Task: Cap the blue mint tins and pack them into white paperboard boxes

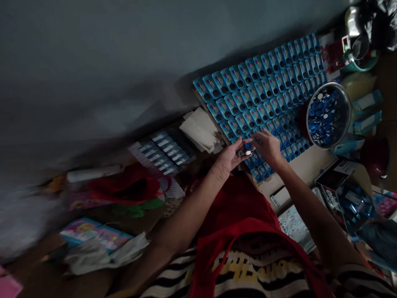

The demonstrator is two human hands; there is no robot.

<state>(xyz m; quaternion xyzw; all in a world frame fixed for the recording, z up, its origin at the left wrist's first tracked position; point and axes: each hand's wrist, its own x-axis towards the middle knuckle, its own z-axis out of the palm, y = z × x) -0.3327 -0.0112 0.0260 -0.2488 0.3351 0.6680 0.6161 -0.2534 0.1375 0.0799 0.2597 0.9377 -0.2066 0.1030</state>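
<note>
My left hand (228, 157) is cupped palm up near the front left of the blue packs, its fingers curled around a few small round caps. A blue cap (248, 146) and a white cap (248, 153) show in it. Just to its right, my right hand (268, 148) is pinched above the packs. Something bluish shows at its fingertips, too blurred to name. Beneath and beyond both hands lie rows of blue blister-like packs (262, 89), each with a printed front and a dark round hollow.
A metal bowl (346, 118) of blue and white caps stands right of the packs. White paper sheets (200, 130) and a stack of small packs (167, 153) lie to the left. An open box (330, 186) of blue items sits at right. A wall (124, 62) rises behind.
</note>
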